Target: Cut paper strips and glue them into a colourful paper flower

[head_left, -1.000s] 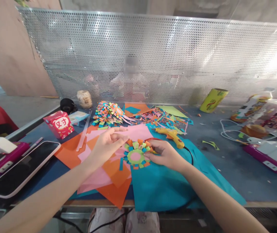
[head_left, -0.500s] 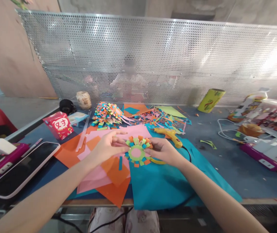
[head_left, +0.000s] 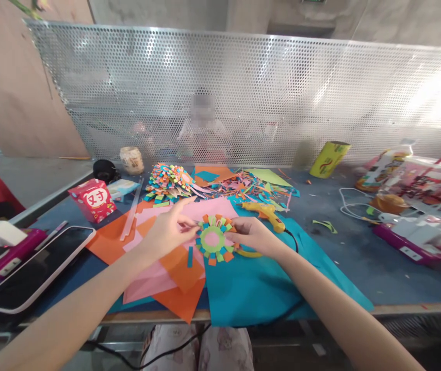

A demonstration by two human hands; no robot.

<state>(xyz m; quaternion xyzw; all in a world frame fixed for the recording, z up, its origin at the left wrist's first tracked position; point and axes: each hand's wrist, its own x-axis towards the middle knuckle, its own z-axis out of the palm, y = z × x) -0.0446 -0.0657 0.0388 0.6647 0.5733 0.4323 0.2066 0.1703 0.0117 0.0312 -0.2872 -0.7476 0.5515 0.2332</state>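
Observation:
Between my hands is a layered paper flower [head_left: 212, 239], with a pink centre, a green ring and a fringe of green, blue and orange tabs. My right hand [head_left: 253, 234] pinches its right edge. At its upper left edge, my left hand [head_left: 174, 226] has thumb and fingertips closed on the rim, the index finger raised. Underneath lie a blue paper sheet [head_left: 251, 293], orange sheets [head_left: 183, 304] and pink sheets [head_left: 145, 288]. A narrow blue strip [head_left: 190, 256] rests left of the flower. Just beyond my right hand is a yellow glue gun [head_left: 268, 214], its cord trailing right.
Finished paper flowers [head_left: 169, 180] are piled at the back, beside a heap of paper shreds [head_left: 247, 185]. Left are a phone [head_left: 38, 270], a red box [head_left: 92, 200] and a power strip [head_left: 7, 260]. A yellow can [head_left: 329, 159] stands before the perforated metal screen [head_left: 243, 98]; a person sits behind it.
The flower has shifted slightly left and turned a little in my fingers. My left index finger has lifted away from the others. The view has swung slightly to the right.

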